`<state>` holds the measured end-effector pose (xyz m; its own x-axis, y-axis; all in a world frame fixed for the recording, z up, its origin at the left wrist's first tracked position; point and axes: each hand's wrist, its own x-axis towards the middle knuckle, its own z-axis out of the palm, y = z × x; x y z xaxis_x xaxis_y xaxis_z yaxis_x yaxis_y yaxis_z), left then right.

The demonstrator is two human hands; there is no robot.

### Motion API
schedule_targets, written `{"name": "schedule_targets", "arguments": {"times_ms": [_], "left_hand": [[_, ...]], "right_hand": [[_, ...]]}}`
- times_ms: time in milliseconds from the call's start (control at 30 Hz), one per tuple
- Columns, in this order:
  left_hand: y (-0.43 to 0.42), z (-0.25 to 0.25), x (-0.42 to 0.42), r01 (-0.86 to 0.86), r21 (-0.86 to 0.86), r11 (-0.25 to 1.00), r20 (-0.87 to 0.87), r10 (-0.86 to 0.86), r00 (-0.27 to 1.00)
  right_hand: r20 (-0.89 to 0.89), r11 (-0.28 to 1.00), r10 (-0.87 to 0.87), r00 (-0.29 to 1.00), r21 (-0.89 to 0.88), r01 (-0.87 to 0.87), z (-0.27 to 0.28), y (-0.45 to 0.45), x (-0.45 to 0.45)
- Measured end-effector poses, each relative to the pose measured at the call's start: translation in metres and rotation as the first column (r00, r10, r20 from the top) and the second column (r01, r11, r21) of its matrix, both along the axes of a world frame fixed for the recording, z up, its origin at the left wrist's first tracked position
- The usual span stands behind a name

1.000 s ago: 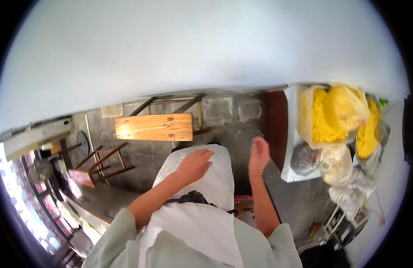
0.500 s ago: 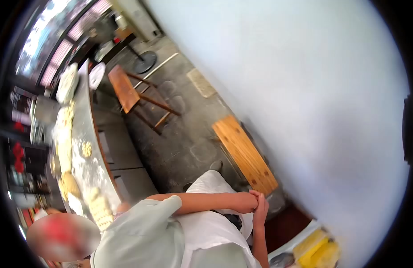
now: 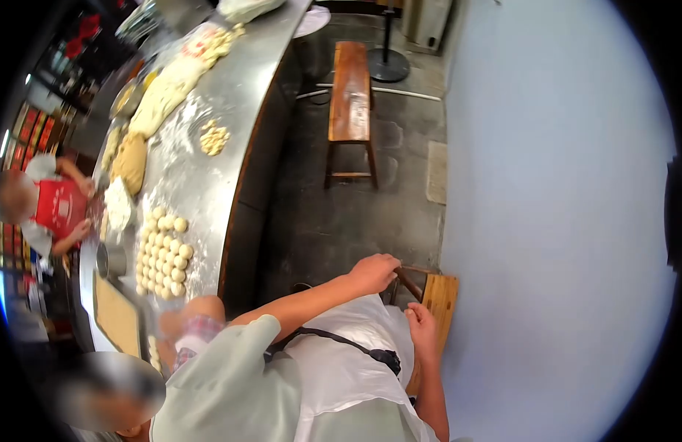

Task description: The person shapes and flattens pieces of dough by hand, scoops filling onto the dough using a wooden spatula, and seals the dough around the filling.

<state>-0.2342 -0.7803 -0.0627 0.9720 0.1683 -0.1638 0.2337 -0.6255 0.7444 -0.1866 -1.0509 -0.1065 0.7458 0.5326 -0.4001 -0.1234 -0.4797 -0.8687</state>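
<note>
My left hand [image 3: 375,273] is closed, its fingers curled down near the dark wooden bar [image 3: 409,284] of a bench or stool. Whether it touches the bar or holds anything, I cannot tell. My right hand [image 3: 422,324] is apart from it, fingers loosely bent and slightly spread, with nothing visible in them. Beneath and beside that hand is a light wooden bench top [image 3: 441,298]. A white apron [image 3: 348,368] with a black waist tie [image 3: 385,359] covers my front, below both hands.
A steel counter [image 3: 241,96] on the left carries rows of dough balls [image 3: 164,258], small dough pieces [image 3: 214,138], long dough [image 3: 164,92] and a tray [image 3: 117,313]. A person in a red apron [image 3: 59,206] stands behind it; another is close at lower left. A brown bench [image 3: 350,92] stands ahead.
My hands were together and have come apart; the left has moved forward and up. The view has turned left, bringing the counter and the person in the red apron more into sight.
</note>
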Motion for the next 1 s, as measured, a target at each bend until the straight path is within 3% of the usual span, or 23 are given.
{"name": "schedule_targets", "arguments": {"times_ms": [167,267,400,600,700,767,867,933,1000], "left_hand": [[0.052,0.0,-0.034,-0.143,-0.028,0.989,-0.156,0.137,0.978],[0.076,-0.009,-0.046,-0.285,-0.036,0.958,-0.022,0.284,0.959],[0.134,-0.01,-0.018,-0.464,-0.017,0.886,-0.032,0.463,0.886],[0.234,-0.001,0.027,-0.708,0.102,0.698,0.2,0.683,0.702],[0.284,-0.005,0.031,-0.771,0.166,0.615,0.266,0.725,0.635],[0.299,0.006,0.022,-0.864,0.159,0.478,0.292,0.813,0.504],[0.318,0.024,0.0,-0.973,0.184,0.14,0.352,0.915,0.198],[0.325,0.018,-0.025,-0.97,0.227,-0.088,0.342,0.94,-0.005],[0.335,0.005,-0.049,-0.94,0.244,-0.24,0.349,0.926,-0.146]], "right_hand": [[0.044,0.967,0.244,0.969,-0.086,-0.239,0.0,0.053,0.046],[-0.064,0.973,0.224,0.973,-0.04,-0.226,-0.008,0.085,0.066],[-0.054,0.94,0.342,0.938,0.021,-0.341,-0.048,0.134,0.101],[0.029,0.857,0.515,0.856,-0.012,-0.515,-0.072,0.209,0.172],[-0.089,0.92,0.382,0.92,0.127,-0.37,-0.068,0.255,0.209],[-0.145,0.92,0.387,0.911,0.135,-0.369,-0.066,0.276,0.231],[-0.182,0.855,0.518,0.836,0.134,-0.501,-0.058,0.341,0.256],[-0.098,0.755,0.655,0.749,0.122,-0.644,-0.046,0.4,0.266],[-0.074,0.684,0.729,0.68,0.125,-0.719,-0.025,0.452,0.266]]}}
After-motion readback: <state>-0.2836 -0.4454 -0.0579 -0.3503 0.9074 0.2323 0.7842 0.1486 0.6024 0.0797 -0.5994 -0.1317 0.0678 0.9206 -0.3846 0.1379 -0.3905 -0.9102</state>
